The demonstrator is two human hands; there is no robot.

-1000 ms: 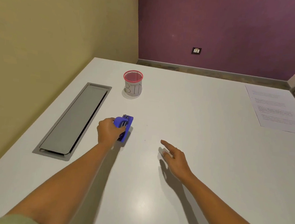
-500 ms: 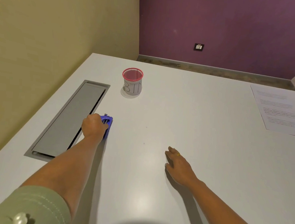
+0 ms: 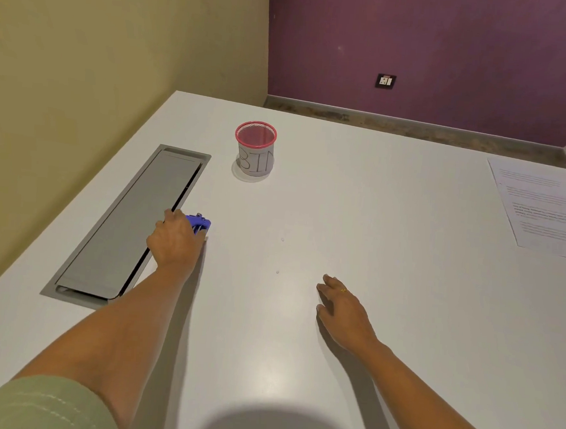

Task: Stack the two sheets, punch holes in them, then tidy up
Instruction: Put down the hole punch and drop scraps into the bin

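The blue hole punch [image 3: 201,223] is grasped by the left grip [image 3: 176,239], whose fingers are curled over it. It is set on the white table [image 3: 373,255] at about 10 o'clock, just beside the edge of the grey cable hatch [image 3: 132,222]. The right grip [image 3: 342,307] is released and holds nothing, with its fingertips rested on the table at about 5 o'clock. The printed sheets [image 3: 543,207] are seen lying flat at 2 o'clock, well apart from both grips. A red-rimmed cup marked BIN [image 3: 255,151] stands upright at 11 o'clock. Two tiny paper dots [image 3: 282,239] lie between the grips.
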